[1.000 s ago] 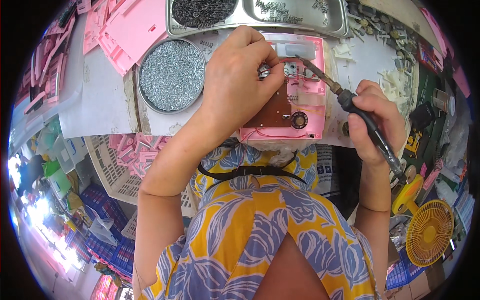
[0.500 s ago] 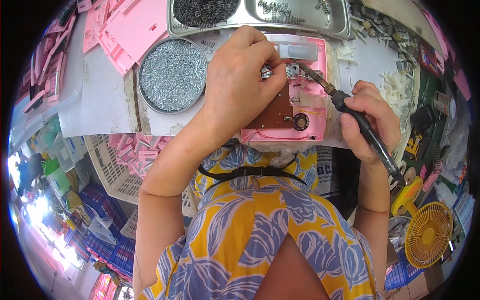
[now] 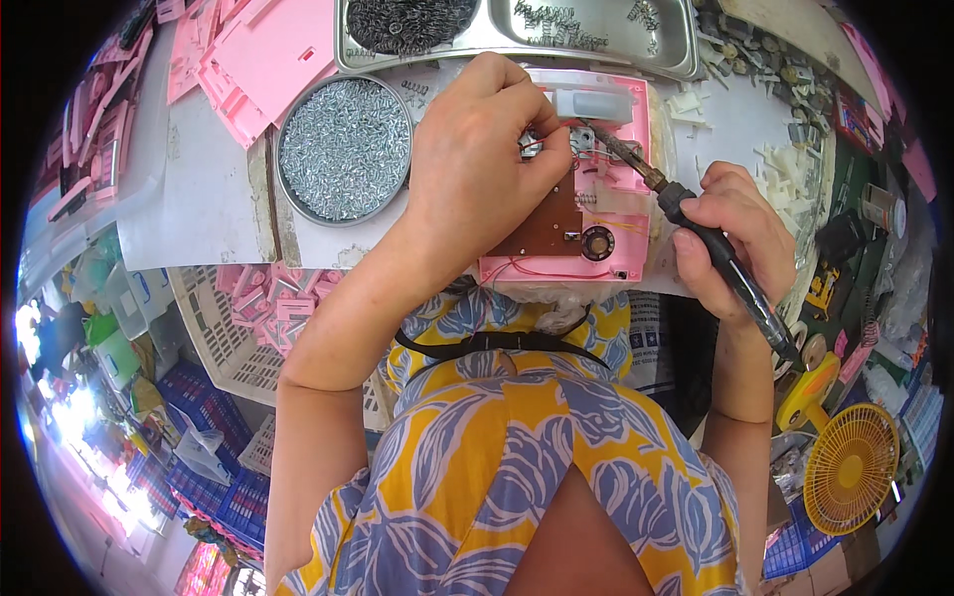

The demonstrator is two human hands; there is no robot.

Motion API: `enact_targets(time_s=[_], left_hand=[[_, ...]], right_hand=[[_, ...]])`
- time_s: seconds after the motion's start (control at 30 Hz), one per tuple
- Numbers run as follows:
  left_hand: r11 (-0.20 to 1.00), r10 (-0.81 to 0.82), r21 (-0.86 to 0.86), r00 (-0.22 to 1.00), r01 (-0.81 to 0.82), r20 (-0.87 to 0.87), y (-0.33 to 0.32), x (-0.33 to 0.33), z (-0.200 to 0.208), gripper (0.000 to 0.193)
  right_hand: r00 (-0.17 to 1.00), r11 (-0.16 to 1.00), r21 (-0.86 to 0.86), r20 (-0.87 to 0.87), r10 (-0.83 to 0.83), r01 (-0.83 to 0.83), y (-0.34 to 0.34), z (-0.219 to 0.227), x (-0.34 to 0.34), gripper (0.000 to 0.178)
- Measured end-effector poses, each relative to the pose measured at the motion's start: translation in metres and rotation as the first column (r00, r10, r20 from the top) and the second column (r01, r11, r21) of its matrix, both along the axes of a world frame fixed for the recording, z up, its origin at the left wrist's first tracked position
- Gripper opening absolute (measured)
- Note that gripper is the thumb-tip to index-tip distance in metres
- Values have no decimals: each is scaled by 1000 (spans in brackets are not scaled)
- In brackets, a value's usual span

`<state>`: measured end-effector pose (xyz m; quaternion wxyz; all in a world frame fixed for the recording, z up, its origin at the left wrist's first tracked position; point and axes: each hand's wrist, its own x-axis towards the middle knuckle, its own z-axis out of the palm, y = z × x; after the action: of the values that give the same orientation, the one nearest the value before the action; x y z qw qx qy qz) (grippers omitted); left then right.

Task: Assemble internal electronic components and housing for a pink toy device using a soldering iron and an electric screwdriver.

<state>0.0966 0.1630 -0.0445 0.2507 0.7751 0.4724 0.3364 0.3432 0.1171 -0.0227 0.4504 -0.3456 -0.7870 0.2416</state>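
Observation:
My right hand (image 3: 740,233) grips a black-handled soldering iron (image 3: 720,253). Its metal tip reaches up and left to small parts near the top of a pink plastic housing (image 3: 502,270). Over the housing's upper left, my left hand (image 3: 482,159) is closed with thumb and forefinger pinched together, a thin red wire (image 3: 570,123) showing at the fingertips. Inside the housing lie a brown circuit board (image 3: 542,223), a round black part (image 3: 598,242), a spring, more thin wires and a clear grey plastic piece (image 3: 593,104) along the top. My left hand hides part of the board.
Left of the housing stands a round tin of small screws (image 3: 345,149). A metal tray (image 3: 517,57) of springs lies behind. Pink panels (image 3: 263,60) are stacked far left, above a white basket (image 3: 224,338) of pink pieces. White plastic bits (image 3: 785,189) and a yellow fan (image 3: 852,467) are at right.
Hardly anything differs. The soldering iron's tip has shifted very slightly at the parts near the housing's top; my left hand keeps its pinch in the same place.

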Motion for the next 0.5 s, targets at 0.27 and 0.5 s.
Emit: enact_targets(time_s=[0.27,0.5], left_hand=[[1000,10,14,1000,-10,13,0,1,0,10],[999,33,40,998,-35,47,0,1,-2,11]], right_hand=[[1000,1000,4,-11,14,-13,0,1,2,26],[1000,1000,-29,3,4,-4,-1,3,6,25]])
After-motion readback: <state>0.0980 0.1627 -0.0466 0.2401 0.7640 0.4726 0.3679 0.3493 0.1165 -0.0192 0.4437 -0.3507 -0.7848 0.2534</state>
